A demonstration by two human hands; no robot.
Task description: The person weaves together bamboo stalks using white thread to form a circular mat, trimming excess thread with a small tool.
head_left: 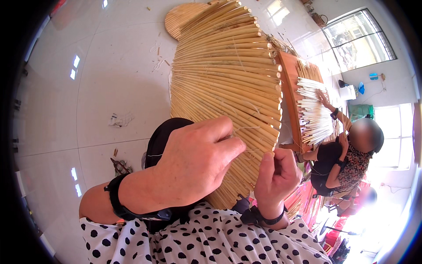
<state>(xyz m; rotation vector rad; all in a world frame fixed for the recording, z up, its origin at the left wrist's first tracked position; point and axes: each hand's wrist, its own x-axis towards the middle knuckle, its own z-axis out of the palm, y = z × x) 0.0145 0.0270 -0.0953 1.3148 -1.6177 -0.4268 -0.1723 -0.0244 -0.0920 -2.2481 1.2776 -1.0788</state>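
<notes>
A mat of pale, thin round sticks (220, 83) lies in front of me, its sticks side by side and fanned, with white thread crossing them. My left hand (198, 154) is closed in a pinch above the near part of the mat. A fine white thread (248, 128) runs from its fingers across the sticks. At the right edge of the mat, my right hand (279, 176) pinches the end of a stick between thumb and forefinger. The fingertips partly hide that end.
A round slatted wooden piece (180, 20) lies beyond the mat. To the right, a co-worker (349, 163) reaches over loose sticks (314, 110) on an orange-brown table (290, 88). Scraps (121, 119) and a dark tool (121, 166) lie on the tiled floor (118, 88).
</notes>
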